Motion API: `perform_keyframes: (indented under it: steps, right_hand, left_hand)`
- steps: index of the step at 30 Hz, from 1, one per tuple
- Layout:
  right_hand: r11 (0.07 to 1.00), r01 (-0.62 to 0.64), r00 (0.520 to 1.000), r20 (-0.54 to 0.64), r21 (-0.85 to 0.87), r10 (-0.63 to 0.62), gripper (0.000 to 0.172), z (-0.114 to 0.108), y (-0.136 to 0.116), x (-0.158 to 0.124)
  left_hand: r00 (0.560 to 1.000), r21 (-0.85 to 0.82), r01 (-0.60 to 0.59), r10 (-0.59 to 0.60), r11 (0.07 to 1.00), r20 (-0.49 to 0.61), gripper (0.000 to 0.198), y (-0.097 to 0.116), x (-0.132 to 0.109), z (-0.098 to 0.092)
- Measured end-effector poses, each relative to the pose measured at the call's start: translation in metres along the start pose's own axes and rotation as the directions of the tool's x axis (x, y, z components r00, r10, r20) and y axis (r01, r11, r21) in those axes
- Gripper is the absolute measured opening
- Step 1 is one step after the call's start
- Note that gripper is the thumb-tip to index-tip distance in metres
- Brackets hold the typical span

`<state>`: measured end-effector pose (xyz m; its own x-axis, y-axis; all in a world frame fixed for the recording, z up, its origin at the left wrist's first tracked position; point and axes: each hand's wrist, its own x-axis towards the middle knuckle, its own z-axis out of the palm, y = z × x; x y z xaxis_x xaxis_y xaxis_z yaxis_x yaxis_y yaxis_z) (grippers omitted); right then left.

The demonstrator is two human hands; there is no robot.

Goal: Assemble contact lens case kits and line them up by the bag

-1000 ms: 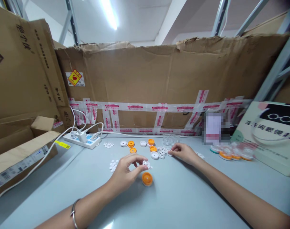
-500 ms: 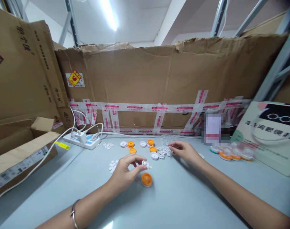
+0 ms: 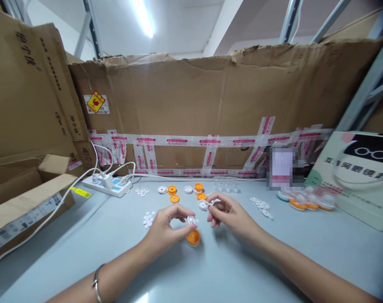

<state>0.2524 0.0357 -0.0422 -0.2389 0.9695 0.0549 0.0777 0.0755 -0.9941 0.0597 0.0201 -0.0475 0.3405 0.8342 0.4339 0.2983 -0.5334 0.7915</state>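
My left hand (image 3: 170, 225) pinches small white plastic pieces (image 3: 192, 220) between thumb and fingertips. Just below them, an orange cup-shaped part (image 3: 193, 237) with a clear rim rests on the table. My right hand (image 3: 224, 212) is closed in a pinch to the right, with a bit of a small white piece showing at the fingertips. Behind its fingers lie a white round cap (image 3: 203, 205) and an orange ring-shaped cap (image 3: 201, 196). More white pieces there are partly hidden by the hand.
White discs (image 3: 149, 219) lie left of my left hand. Flat white cutout pieces (image 3: 260, 205) are at right. Clear domes (image 3: 229, 185) stand at the back, and orange-based domes (image 3: 309, 202) near a printed board (image 3: 352, 181). A power strip (image 3: 107, 185) and open carton (image 3: 30, 202) are at left.
My right hand has moved left and nearer, from the pile of white pieces toward my left hand, pinching a small white piece. The left hand stays almost in place.
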Motion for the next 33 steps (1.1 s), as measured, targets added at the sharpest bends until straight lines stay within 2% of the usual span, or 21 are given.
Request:
perform_keyframes:
  steps: [4,8,11,13,15,17,19,22,26,30,33]
  right_hand:
    - [0.997,-0.078,0.996,0.04,-0.013,0.079,0.026,0.008,0.005,-0.004]
    - [0.995,-0.094,0.993,0.069,0.044,0.091,0.032,0.018,0.01,-0.005]
    - [0.992,-0.088,0.993,0.085,0.091,0.08,0.034,0.022,0.014,-0.004]
    - [0.991,-0.081,0.994,0.084,0.105,0.072,0.032,0.022,0.016,-0.004]
    - [0.993,-0.064,0.995,0.085,0.098,0.055,0.029,0.022,0.017,-0.004]
    - [0.997,-0.038,0.996,0.08,0.064,0.032,0.027,0.021,0.017,-0.004]
    - [0.999,-0.022,0.998,0.064,0.032,0.02,0.026,0.02,0.017,-0.004]
    - [0.996,-0.051,0.998,0.044,0.07,0.047,0.027,0.021,0.016,-0.005]
    - [0.973,-0.104,0.988,0.129,0.206,0.079,0.032,0.023,0.009,-0.008]
    - [0.936,-0.158,0.967,0.241,0.315,0.082,0.038,0.023,0.0,-0.013]
    - [0.915,-0.197,0.964,0.242,0.353,0.114,0.04,0.022,-0.002,-0.015]
  left_hand:
    - [0.979,0.194,-0.202,0.201,0.96,0.025,0.01,-0.002,-0.001,0.002]
    - [0.9,0.375,-0.416,0.434,0.829,0.04,0.014,-0.006,-0.001,0.003]
    - [0.843,0.487,-0.507,0.526,0.711,0.11,0.025,-0.008,-0.002,0.005]
    - [0.844,0.533,-0.51,0.512,0.675,0.159,0.033,-0.007,-0.004,0.006]
    - [0.873,0.53,-0.467,0.465,0.708,0.147,0.034,-0.006,-0.006,0.007]
    - [0.891,0.495,-0.437,0.436,0.751,0.125,0.025,-0.005,-0.007,0.007]
    - [0.875,0.482,-0.462,0.469,0.744,0.115,0.016,-0.004,-0.006,0.006]
    - [0.824,0.523,-0.534,0.548,0.664,0.145,0.018,-0.003,-0.003,0.005]
    - [0.798,0.595,-0.555,0.575,0.582,0.182,0.024,-0.003,-0.002,0.005]
    - [0.832,0.536,-0.505,0.548,0.677,0.091,0.017,-0.002,-0.002,0.006]
    - [0.837,0.464,-0.506,0.544,0.727,0.06,0.011,-0.002,-0.001,0.005]
